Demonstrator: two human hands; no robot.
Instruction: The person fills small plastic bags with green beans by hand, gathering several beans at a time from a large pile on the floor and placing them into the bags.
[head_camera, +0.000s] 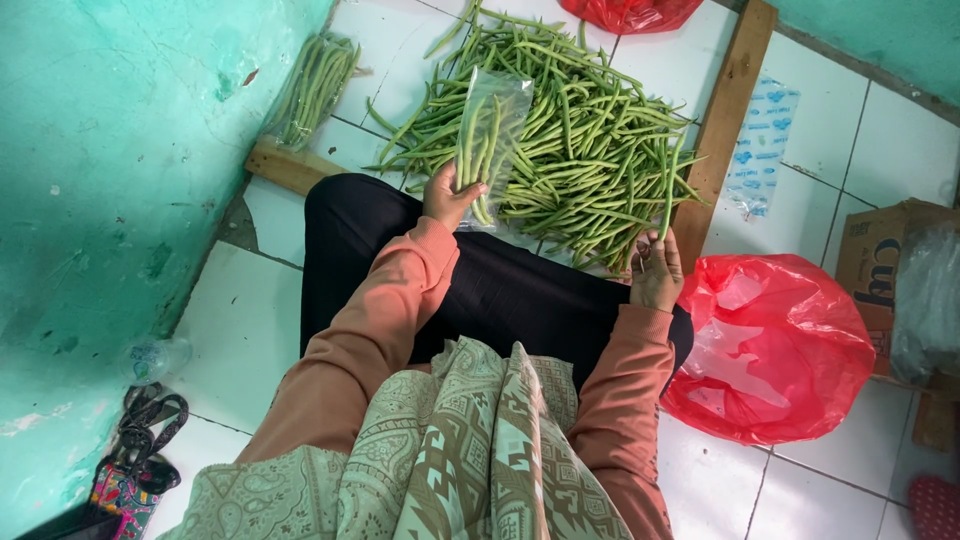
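A big pile of loose green beans (570, 130) lies on the white tiled floor in front of my crossed legs. My left hand (448, 195) grips the lower end of a clear plastic bag (490, 135), held upright with several beans inside. At the pile's right edge, my right hand (655, 268) pinches a single long green bean (668, 190) that stands up from my fingers.
A red plastic bag (775, 345) lies at my right knee. Beyond it are a cardboard box (880, 265) and a stack of clear bags (760, 145). A wooden plank (725, 110) borders the pile. A bundle of beans (312, 85) lies by the teal wall (110, 200).
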